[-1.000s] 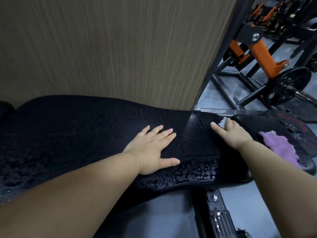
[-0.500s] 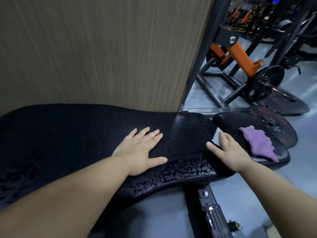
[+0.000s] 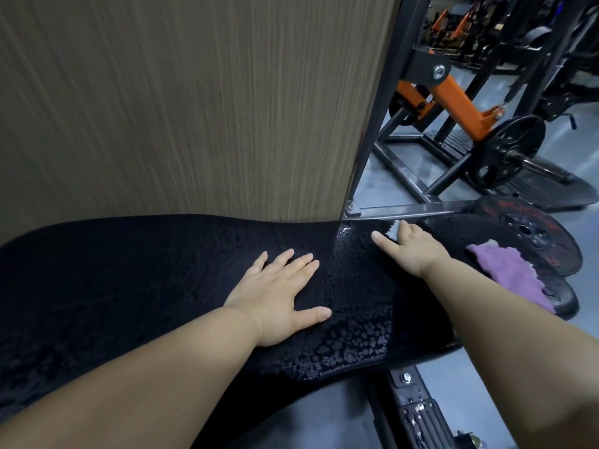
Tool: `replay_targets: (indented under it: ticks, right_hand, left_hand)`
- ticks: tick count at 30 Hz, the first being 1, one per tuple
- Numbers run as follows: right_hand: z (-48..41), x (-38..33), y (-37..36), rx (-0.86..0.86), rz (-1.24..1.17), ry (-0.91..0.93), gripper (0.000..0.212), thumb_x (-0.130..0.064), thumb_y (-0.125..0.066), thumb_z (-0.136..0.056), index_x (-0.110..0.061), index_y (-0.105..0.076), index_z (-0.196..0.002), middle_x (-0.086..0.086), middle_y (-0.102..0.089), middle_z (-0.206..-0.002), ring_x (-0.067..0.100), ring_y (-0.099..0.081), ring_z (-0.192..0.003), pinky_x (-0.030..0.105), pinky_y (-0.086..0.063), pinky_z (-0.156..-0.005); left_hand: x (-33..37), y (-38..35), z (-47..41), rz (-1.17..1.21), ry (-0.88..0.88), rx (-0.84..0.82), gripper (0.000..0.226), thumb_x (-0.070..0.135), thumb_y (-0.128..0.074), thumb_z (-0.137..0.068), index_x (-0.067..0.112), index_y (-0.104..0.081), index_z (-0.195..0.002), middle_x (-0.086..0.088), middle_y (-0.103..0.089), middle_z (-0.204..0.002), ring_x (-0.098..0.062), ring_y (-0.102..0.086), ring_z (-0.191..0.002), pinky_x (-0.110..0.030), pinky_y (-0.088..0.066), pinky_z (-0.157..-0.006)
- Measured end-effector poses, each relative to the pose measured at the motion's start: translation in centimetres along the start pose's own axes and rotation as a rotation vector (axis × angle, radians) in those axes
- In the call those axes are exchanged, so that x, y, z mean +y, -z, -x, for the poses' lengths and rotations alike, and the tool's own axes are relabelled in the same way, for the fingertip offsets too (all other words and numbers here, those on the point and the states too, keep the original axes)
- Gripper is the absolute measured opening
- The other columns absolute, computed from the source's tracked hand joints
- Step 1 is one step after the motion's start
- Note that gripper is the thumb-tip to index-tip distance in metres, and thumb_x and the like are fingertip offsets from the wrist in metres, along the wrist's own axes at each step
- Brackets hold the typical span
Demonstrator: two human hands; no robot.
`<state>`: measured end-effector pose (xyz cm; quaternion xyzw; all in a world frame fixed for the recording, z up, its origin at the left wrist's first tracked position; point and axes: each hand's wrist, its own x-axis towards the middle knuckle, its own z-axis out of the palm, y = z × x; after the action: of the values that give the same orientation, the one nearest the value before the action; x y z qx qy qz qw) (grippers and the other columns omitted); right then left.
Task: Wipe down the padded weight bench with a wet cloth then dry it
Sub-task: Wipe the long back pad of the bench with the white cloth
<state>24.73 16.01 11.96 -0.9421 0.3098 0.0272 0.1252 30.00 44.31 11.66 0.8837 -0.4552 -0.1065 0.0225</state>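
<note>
Now the right hand [image 3: 411,249] is pinching a small pale cloth [image 3: 393,231] at the far edge of the wet bench [image 3: 129,286], whose length is stretching away to its left, while the left hand [image 3: 278,298] is pressing flat, fingers spread, mid-bench.

black bench pad [image 3: 168,286] across the lower half of the frame: leather-like covering, matt and pebbled at left, glossy with beaded water toward lower centre. upper left, a brown wood-grain panel [image 3: 194,102], matt, with fine vertical streaks. at right, a fluffy purple cloth [image 3: 512,273] and a scrap of pale cloth [image 3: 393,231]. upper right, black and orange painted metal frame [image 3: 453,98], a dull black weight plate [image 3: 518,137], smooth grey floor [image 3: 580,147].
</note>
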Motion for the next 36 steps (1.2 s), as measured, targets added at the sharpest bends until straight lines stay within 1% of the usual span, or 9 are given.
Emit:
replay_targets:
  ticks: [5, 10, 13, 17, 19, 22, 27, 33, 36]
  right_hand:
    - [-0.5, -0.2, 0.3, -0.022, -0.051, 0.0, 0.09, -0.075, -0.025, -0.085, -0.013, -0.022, -0.15, 0.009, -0.028, -0.153, 0.028, -0.028, -0.139, 0.039, -0.022, -0.111]
    - [3.7, 1.7, -0.2, 0.026, -0.02, 0.039, 0.088, -0.07, -0.033, -0.087, -0.011, -0.019, -0.15, 0.012, -0.029, -0.152, 0.029, -0.029, -0.138, 0.038, -0.023, -0.112]
    - [5.8, 2.6, 0.0, 0.009, -0.006, 0.058, 0.085, -0.066, -0.035, -0.088, -0.011, -0.018, -0.15, 0.012, -0.029, -0.151, 0.029, -0.029, -0.138, 0.036, -0.022, -0.111]
    - [6.3, 2.6, -0.1, -0.023, -0.003, 0.036, 0.096, -0.079, -0.025, -0.072, -0.012, -0.032, -0.14, 0.012, -0.038, -0.142, 0.031, -0.035, -0.132, 0.039, -0.028, -0.106]
    - [5.4, 2.1, -0.1, -0.028, -0.017, 0.003, 0.094, -0.081, -0.024, -0.07, -0.012, -0.037, -0.132, 0.014, -0.041, -0.138, 0.033, -0.037, -0.129, 0.041, -0.03, -0.104]
    - [3.2, 1.2, -0.1, -0.034, -0.002, -0.018, 0.092, -0.08, -0.027, -0.075, -0.01, -0.036, -0.135, 0.017, -0.041, -0.137, 0.034, -0.038, -0.129, 0.042, -0.03, -0.104]
    - [-1.5, -1.0, 0.3, -0.041, 0.039, 0.013, 0.093, -0.08, -0.023, -0.078, -0.008, -0.04, -0.135, 0.016, -0.041, -0.141, 0.031, -0.037, -0.131, 0.041, -0.029, -0.106]
    - [-4.2, -3.8, 0.1, -0.056, 0.126, 0.085, 0.082, -0.073, -0.018, -0.086, -0.012, -0.045, -0.133, 0.01, -0.042, -0.143, 0.027, -0.033, -0.135, 0.043, -0.028, -0.106]
    - [-3.0, -2.7, -0.2, -0.006, 0.072, 0.153, 0.074, -0.066, -0.022, -0.091, -0.016, -0.037, -0.144, 0.005, -0.033, -0.152, 0.02, -0.024, -0.141, 0.037, -0.019, -0.112]
  left_hand:
    - [-0.1, 0.1, -0.4, 0.02, -0.001, 0.014, 0.082, 0.078, -0.022, -0.087, 0.036, 0.0, -0.154, 0.022, 0.008, -0.16, -0.005, 0.016, -0.146, -0.042, 0.008, -0.12]
    - [-0.1, 0.2, -0.4, 0.039, -0.01, 0.024, 0.082, 0.077, -0.023, -0.087, 0.036, -0.003, -0.154, 0.021, 0.005, -0.16, -0.006, 0.013, -0.147, -0.043, 0.007, -0.12]
    - [-0.2, 0.2, -0.5, 0.035, -0.013, 0.03, 0.082, 0.077, -0.022, -0.087, 0.035, -0.003, -0.154, 0.02, 0.005, -0.16, -0.007, 0.013, -0.147, -0.043, 0.008, -0.12]
    - [-0.3, 0.1, -0.6, 0.035, -0.012, 0.027, 0.082, 0.078, -0.02, -0.087, 0.036, -0.001, -0.154, 0.02, 0.007, -0.16, -0.008, 0.015, -0.147, -0.044, 0.009, -0.12]
    - [-0.3, 0.0, -0.6, 0.032, -0.016, 0.032, 0.082, 0.078, -0.019, -0.087, 0.035, 0.0, -0.154, 0.02, 0.008, -0.16, -0.008, 0.015, -0.147, -0.044, 0.01, -0.12]
    - [-0.4, -0.1, -0.8, 0.025, -0.019, 0.038, 0.083, 0.078, -0.019, -0.086, 0.035, 0.001, -0.154, 0.02, 0.009, -0.16, -0.009, 0.016, -0.147, -0.044, 0.009, -0.12]
    - [-0.4, -0.2, -1.0, 0.014, -0.015, 0.033, 0.084, 0.079, -0.018, -0.085, 0.035, 0.003, -0.154, 0.02, 0.011, -0.16, -0.009, 0.018, -0.147, -0.045, 0.01, -0.12]
    - [-0.4, 0.1, -1.4, 0.015, -0.006, 0.026, 0.083, 0.079, -0.02, -0.086, 0.036, 0.003, -0.153, 0.02, 0.011, -0.16, -0.008, 0.018, -0.146, -0.045, 0.01, -0.12]
    - [-0.4, 0.2, -1.3, 0.02, -0.002, 0.025, 0.082, 0.078, -0.021, -0.087, 0.037, 0.003, -0.153, 0.021, 0.01, -0.16, -0.008, 0.018, -0.146, -0.044, 0.011, -0.12]
